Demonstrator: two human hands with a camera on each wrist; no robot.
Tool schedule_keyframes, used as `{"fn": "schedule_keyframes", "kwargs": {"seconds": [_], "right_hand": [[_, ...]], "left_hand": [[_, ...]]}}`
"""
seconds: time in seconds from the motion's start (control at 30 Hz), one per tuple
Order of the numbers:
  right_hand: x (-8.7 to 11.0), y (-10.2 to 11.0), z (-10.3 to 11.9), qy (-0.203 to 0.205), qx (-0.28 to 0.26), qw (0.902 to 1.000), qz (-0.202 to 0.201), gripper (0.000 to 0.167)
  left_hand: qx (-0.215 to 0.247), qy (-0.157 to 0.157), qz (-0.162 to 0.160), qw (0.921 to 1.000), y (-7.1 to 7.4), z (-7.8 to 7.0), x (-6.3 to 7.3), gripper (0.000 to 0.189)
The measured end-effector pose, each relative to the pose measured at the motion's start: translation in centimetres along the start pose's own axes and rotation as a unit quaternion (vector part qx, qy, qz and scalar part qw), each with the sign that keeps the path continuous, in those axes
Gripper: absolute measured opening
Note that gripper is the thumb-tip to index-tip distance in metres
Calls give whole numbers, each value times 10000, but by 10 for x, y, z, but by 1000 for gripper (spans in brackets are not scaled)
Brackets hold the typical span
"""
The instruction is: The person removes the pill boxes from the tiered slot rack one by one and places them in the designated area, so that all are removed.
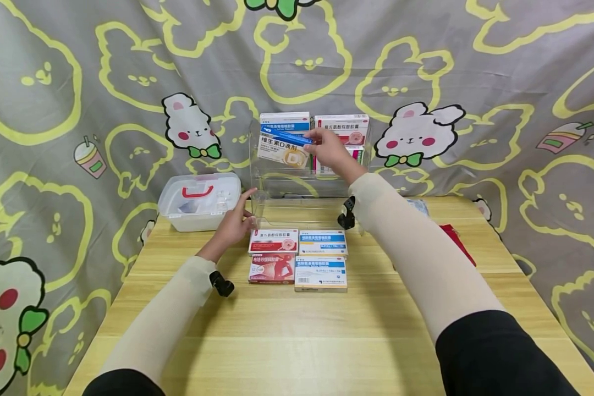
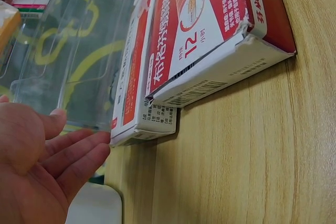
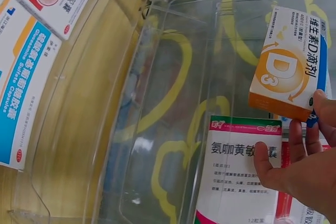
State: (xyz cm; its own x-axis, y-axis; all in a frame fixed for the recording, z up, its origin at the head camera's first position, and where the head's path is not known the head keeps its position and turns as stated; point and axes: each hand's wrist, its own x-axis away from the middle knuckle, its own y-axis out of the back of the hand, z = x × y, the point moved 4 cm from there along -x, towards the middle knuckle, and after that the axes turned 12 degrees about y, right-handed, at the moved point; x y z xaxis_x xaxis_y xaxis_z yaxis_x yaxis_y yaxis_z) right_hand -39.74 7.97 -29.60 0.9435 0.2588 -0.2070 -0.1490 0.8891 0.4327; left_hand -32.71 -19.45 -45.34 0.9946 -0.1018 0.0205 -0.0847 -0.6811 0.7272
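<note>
Vitamin D box [image 1: 280,152]: corner pinched between right fingers [image 3: 297,142], rest jutting leftward; left fingers [image 2: 77,155] extended, empty.

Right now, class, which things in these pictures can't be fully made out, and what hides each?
Head view: the lower front of the shelved glucosamine box, covered by the vitamin D drops box.
Head view: the full shape of the red item, covered by the right sleeve.
Head view: contents of the translucent carry case, blurred by its cloudy plastic.
Left wrist view: most of the vitamin D drops box, cut off by the left edge.
</note>
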Motion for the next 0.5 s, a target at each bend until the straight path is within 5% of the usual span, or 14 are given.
{"fn": "schedule_keyframes", "kwargs": {"seconds": [0.5], "right_hand": [[9, 3, 8, 236, 194, 9994, 166, 32]], "left_hand": [[-43, -41, -23, 10000, 0, 0, -1, 84]]}}
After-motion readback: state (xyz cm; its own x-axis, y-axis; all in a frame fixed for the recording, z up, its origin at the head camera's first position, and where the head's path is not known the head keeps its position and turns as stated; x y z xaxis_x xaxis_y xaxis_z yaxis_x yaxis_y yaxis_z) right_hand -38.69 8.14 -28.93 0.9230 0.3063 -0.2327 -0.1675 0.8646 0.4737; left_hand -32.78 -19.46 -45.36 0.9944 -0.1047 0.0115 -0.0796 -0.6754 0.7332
